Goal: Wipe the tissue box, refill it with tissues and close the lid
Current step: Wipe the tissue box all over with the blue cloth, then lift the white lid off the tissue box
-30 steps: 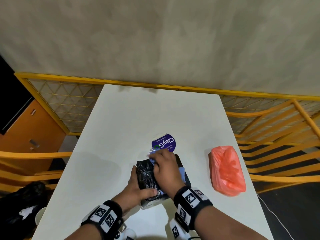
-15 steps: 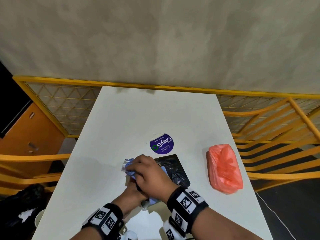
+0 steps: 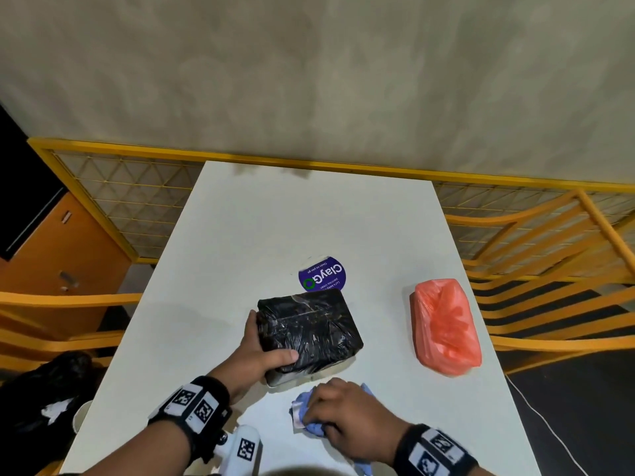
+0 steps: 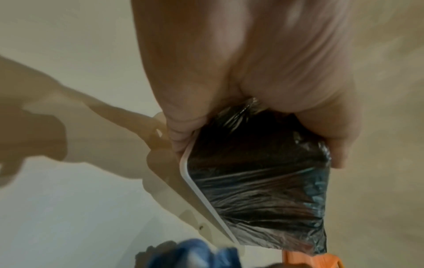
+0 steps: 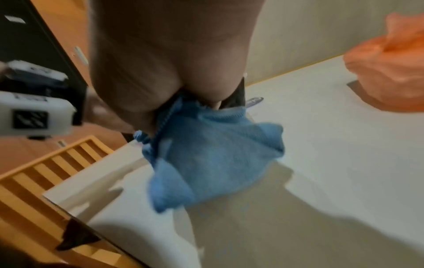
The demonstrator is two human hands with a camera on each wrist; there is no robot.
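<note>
The tissue box (image 3: 309,329), wrapped in crinkled black plastic with a white rim (image 4: 199,192), sits mid-table. My left hand (image 3: 259,352) grips its near left corner, thumb across the top and fingers down the left side. In the left wrist view the box (image 4: 259,181) fills the space under my palm. My right hand (image 3: 347,420) holds a crumpled blue cloth (image 3: 305,412) against the table, just in front of the box. The right wrist view shows the cloth (image 5: 213,159) bunched under my fingers. A pink plastic bag of tissues (image 3: 445,324) lies to the right.
A round purple ClayGo sticker (image 3: 323,277) lies on the white table (image 3: 275,218) behind the box. Yellow railing (image 3: 309,164) and orange chairs (image 3: 549,269) surround the table. A black bag (image 3: 37,389) sits on the floor at left. A white cord (image 3: 546,427) hangs off the right edge.
My right hand has pulled the blue cloth off the top of the box and brought it down onto the table in front. The box top is now uncovered; my left hand keeps its hold.
</note>
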